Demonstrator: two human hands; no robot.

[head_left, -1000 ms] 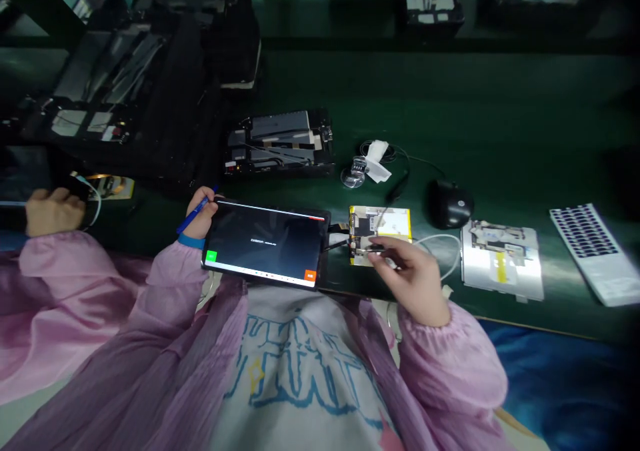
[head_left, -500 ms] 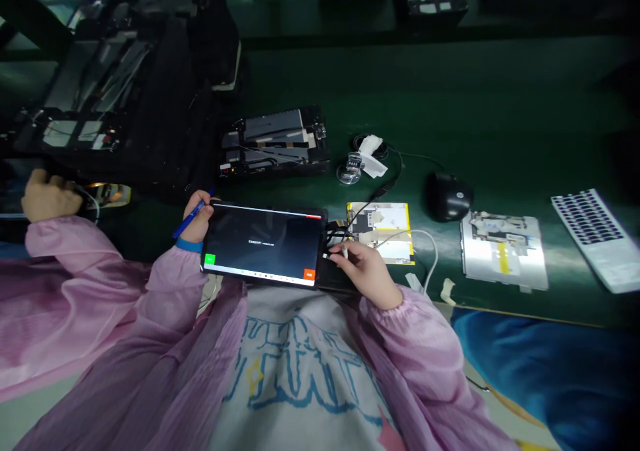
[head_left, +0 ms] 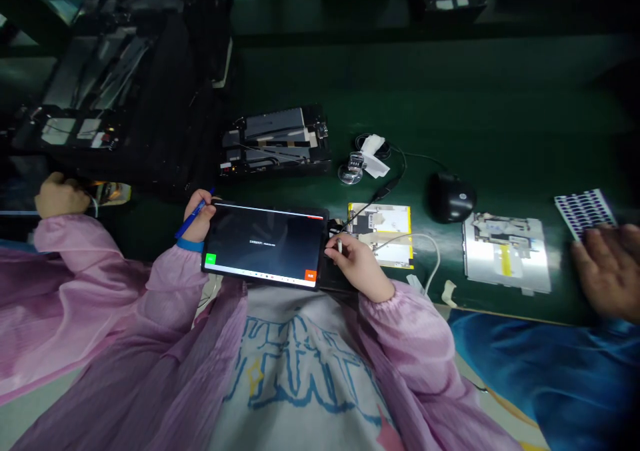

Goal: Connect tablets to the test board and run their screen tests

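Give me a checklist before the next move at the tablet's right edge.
1. Left hand gripping tablet left edge, blue pen tucked in: ok.
2. Right hand pinching white cable end at the right edge: ok.
3. Cable end seated in a port: cannot tell.
4. Screen lit: ok.
5. Cable slack across yellow-edged board: ok.
6. Co-worker's hand apart, beyond silver plate: ok.

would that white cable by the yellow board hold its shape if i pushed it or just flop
Probably floppy: the white cable lies in a loose curve on the green table, so a push would likely just bend it. It looks thin, so likely light. It runs toward the right hand, so lifting it might tug there.
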